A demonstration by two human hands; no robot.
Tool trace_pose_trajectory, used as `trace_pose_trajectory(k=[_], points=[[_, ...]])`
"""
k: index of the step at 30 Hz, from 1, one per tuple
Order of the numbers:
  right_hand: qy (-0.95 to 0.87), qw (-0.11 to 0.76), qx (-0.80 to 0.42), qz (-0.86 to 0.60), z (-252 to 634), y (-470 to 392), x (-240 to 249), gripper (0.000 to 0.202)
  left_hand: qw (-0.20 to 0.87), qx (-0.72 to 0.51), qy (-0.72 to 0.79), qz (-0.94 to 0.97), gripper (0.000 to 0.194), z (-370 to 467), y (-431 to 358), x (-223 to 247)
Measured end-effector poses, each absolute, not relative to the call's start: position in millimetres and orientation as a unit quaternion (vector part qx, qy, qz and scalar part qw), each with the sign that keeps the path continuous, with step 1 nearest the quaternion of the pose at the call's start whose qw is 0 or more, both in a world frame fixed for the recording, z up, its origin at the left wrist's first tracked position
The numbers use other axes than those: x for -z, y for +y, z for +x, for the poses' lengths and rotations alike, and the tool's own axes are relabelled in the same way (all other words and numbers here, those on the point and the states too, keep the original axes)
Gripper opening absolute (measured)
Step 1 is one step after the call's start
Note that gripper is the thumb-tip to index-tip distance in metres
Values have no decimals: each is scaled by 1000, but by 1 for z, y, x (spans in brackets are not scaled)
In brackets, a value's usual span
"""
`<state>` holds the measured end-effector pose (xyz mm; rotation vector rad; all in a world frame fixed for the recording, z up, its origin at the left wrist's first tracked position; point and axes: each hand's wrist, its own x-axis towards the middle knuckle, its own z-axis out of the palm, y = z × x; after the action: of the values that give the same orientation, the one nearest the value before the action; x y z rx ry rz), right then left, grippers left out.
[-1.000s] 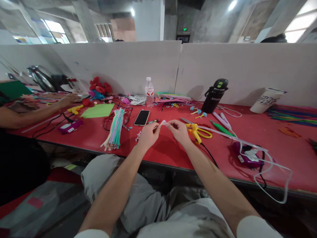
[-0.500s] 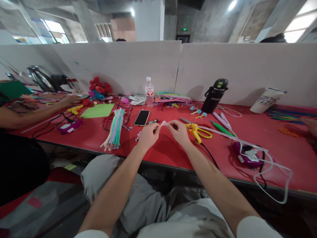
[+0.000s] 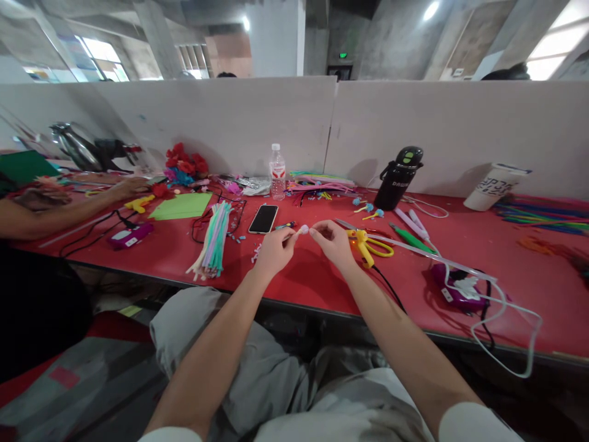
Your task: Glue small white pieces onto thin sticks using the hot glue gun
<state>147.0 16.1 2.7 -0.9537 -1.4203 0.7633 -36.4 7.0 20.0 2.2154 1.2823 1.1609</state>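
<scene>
My left hand [image 3: 275, 250] and my right hand [image 3: 332, 242] meet over the red table [image 3: 322, 279], fingertips together. Between them they pinch a small white fuzzy piece [image 3: 304, 230], likely a short bit of pipe cleaner. Yellow-handled scissors [image 3: 370, 244] lie just right of my right hand. A black phone [image 3: 264, 218] lies just beyond my left hand. A bundle of pastel pipe cleaners [image 3: 212, 238] lies to the left.
A water bottle [image 3: 277, 172], a black flask [image 3: 397, 177] and a paper cup [image 3: 493, 186] stand along the white partition. A purple glue gun [image 3: 455, 292] with white cable lies at right. Another person's arm [image 3: 55, 209] rests on the table's left end.
My hands have lifted very slightly; the pinch on the white piece is unchanged. A hand that showed at the far right edge half a second ago is gone.
</scene>
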Motion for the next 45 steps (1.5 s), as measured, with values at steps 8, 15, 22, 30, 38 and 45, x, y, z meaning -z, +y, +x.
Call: trace_pose_trajectory(k=[8, 15, 22, 30, 38, 45], points=[[-632, 584, -301, -411, 145, 15, -2, 25, 163, -397, 446, 785, 22, -36, 7, -20], [-653, 574, -273, -413, 145, 16, 1, 24, 157, -396, 441, 790, 22, -36, 8, -19], [-681, 562, -221, -415, 147, 14, 1, 20, 152, -389, 448, 791, 21, -37, 8, -18], [-689, 555, -208, -418, 146, 10, -3, 19, 149, -384, 451, 792, 21, -36, 8, -19], [-682, 554, -215, -425, 146, 12, -1, 25, 149, -386, 445, 794, 23, -36, 7, -18], [-675, 563, -229, -418, 146, 13, 1, 24, 153, -386, 444, 794, 23, -35, 7, -22]])
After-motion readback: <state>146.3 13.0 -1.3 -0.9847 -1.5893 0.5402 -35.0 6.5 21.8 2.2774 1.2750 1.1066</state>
